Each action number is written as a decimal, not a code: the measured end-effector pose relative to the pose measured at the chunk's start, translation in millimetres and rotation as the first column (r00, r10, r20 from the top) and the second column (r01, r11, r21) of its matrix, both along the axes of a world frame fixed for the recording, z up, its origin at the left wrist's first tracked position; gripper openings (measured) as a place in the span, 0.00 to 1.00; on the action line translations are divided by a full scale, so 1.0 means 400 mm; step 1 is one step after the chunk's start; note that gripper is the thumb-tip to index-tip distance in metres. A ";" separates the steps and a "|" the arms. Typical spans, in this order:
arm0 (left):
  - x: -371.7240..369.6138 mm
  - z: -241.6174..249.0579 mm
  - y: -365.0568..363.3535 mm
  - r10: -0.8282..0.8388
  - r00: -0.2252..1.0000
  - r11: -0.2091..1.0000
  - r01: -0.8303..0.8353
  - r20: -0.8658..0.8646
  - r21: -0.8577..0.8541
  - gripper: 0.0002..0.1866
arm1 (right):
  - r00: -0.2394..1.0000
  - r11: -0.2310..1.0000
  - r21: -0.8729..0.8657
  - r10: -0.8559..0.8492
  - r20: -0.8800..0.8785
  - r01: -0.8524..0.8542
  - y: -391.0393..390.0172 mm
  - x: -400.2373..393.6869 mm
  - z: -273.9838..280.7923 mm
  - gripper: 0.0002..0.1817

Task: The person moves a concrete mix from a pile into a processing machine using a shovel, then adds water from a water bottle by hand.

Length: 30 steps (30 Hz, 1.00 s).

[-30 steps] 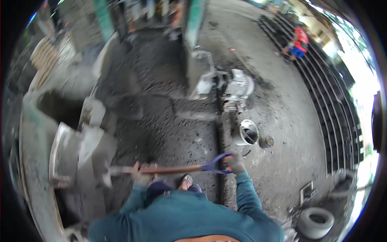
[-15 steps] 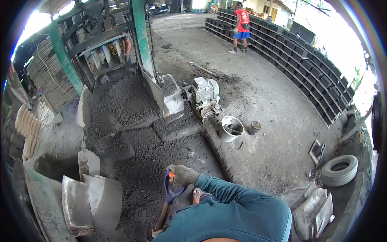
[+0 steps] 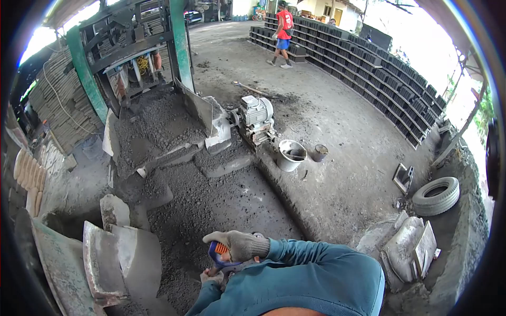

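Observation:
My gloved right hand (image 3: 240, 245) is closed around the blue, orange-ribbed D-grip of a shovel (image 3: 213, 254). Just below it, my left hand (image 3: 215, 277), also gloved, wraps the shaft near the grip. The shovel's blade is hidden from view, and most of its shaft is covered by my hands and teal sleeves. Dark, gritty loose material (image 3: 182, 210) covers the sunken floor in front of and beside my hands. A larger heap of it (image 3: 163, 118) fills the metal-sided hopper ahead.
An electric motor (image 3: 257, 110) stands right of the hopper, near a white bucket (image 3: 291, 156) and a can (image 3: 319, 153). Another shovel (image 3: 255, 89) lies behind. A tyre (image 3: 436, 196) rests right; curved metal sheets (image 3: 104, 263) stand left. A co-worker (image 3: 283, 34) walks beside stacked blocks (image 3: 363, 68).
My right hand and the shovel grip have come lower and nearer my left hand, which now shows more fully. The view has shifted slightly. The co-worker has turned and stepped along the block stack.

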<state>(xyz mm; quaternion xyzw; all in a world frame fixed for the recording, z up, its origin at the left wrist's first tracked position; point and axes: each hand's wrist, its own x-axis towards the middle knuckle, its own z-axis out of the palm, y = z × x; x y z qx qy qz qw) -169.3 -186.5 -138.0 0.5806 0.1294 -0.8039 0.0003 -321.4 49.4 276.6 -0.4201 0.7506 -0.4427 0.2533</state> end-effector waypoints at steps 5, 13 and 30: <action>-0.113 0.197 0.078 -0.138 0.972 0.984 0.113 -0.192 -0.136 0.08 | 0.999 0.999 0.025 0.029 0.034 -0.029 -0.043 0.040 0.002 0.40; -0.254 0.167 0.115 -0.468 0.814 0.845 0.298 -0.345 -0.443 0.20 | 0.995 0.966 0.259 -0.028 0.099 0.002 -0.080 -0.033 -0.160 0.37; -0.627 0.166 0.165 -0.392 0.913 0.895 0.350 -0.115 -0.275 0.18 | 0.948 0.924 0.316 -0.276 0.159 0.216 -0.030 -0.458 -0.212 0.38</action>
